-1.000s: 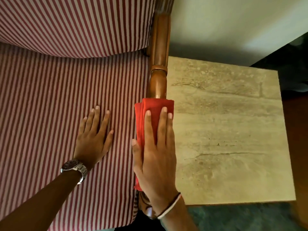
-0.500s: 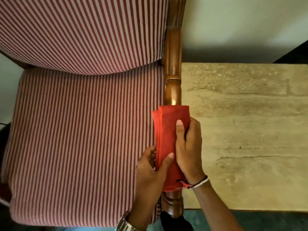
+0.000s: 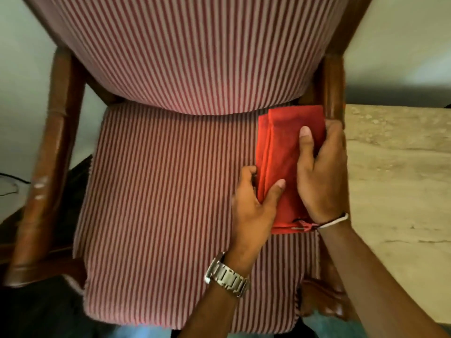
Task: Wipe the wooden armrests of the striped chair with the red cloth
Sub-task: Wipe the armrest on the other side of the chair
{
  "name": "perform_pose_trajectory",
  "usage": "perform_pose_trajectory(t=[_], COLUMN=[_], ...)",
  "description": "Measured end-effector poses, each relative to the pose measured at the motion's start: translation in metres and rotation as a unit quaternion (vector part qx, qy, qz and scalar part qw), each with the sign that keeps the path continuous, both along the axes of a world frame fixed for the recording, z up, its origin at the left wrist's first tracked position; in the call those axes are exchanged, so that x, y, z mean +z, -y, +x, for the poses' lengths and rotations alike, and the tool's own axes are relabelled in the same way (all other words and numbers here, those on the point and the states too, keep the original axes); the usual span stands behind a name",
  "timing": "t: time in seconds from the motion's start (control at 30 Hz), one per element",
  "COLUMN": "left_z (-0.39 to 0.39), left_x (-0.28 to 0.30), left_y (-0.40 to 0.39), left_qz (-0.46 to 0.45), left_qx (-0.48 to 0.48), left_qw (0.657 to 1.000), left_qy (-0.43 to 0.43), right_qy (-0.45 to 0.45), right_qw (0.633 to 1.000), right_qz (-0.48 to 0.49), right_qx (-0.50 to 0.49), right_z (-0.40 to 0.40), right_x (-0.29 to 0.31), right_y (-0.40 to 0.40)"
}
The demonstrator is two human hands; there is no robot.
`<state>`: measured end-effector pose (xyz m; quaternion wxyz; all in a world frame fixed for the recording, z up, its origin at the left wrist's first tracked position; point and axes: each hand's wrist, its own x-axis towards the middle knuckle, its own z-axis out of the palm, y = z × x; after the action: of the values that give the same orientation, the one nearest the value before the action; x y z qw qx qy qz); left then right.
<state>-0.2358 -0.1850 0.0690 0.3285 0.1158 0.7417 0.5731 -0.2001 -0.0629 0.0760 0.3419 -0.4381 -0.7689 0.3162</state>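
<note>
The folded red cloth (image 3: 283, 157) is held over the right side of the striped seat (image 3: 166, 203), just left of the right wooden armrest (image 3: 332, 89). My right hand (image 3: 322, 172) grips the cloth's right edge with the thumb on top. My left hand (image 3: 253, 201) pinches its lower left edge, thumb on the cloth. The left wooden armrest (image 3: 46, 167) runs down the left side, bare and untouched. My right hand and arm hide most of the right armrest's middle; its front knob (image 3: 324, 301) shows below.
A beige stone-topped table (image 3: 395, 181) stands directly right of the chair. The striped backrest (image 3: 195, 57) fills the top. Pale wall shows on both sides, and a dark floor area with a thin cable (image 3: 9, 184) lies at the left.
My left hand left the seat and took hold of the cloth. Both hands have lifted the cloth off the right armrest and shifted it left over the seat. The view has swung left.
</note>
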Motion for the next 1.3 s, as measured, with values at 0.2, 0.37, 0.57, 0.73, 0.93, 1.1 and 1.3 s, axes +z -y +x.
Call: perform_pose_trajectory(t=[0.2, 0.37, 0.57, 0.73, 0.93, 1.1, 1.3], left_z=[-0.11, -0.203, -0.282, -0.294, -0.293, -0.289, -0.322], left_x=[0.04, 0.061, 0.035, 0.003, 0.01, -0.015, -0.04], left_y=[0.124, 0.238, 0.325, 0.341, 0.319, 0.303, 0.257], left_qz=[-0.033, -0.133, -0.263, -0.339, -0.335, -0.348, -0.363], left_qx=[0.003, 0.036, 0.06, -0.006, -0.116, -0.26, -0.235], left_qw=[0.996, 0.977, 0.932, 0.92, 0.845, 0.776, 0.741], left_qy=[-0.086, -0.164, -0.243, -0.195, -0.4, -0.457, -0.514], right_qy=[-0.147, -0.191, -0.059, 0.042, 0.264, 0.409, 0.391], right_qw=[0.946, 0.845, 0.856, 0.916, 0.936, 0.849, 0.86], right_qz=[-0.278, -0.451, -0.452, -0.316, 0.053, 0.109, 0.147], right_qx=[0.078, 0.213, 0.245, 0.245, 0.227, 0.318, 0.292], right_z=[-0.098, -0.187, -0.28, -0.289, -0.217, -0.174, -0.175], right_x=[0.027, 0.042, 0.023, -0.023, -0.107, -0.182, -0.2], right_y=[0.1, 0.182, 0.257, 0.274, 0.253, 0.256, 0.255])
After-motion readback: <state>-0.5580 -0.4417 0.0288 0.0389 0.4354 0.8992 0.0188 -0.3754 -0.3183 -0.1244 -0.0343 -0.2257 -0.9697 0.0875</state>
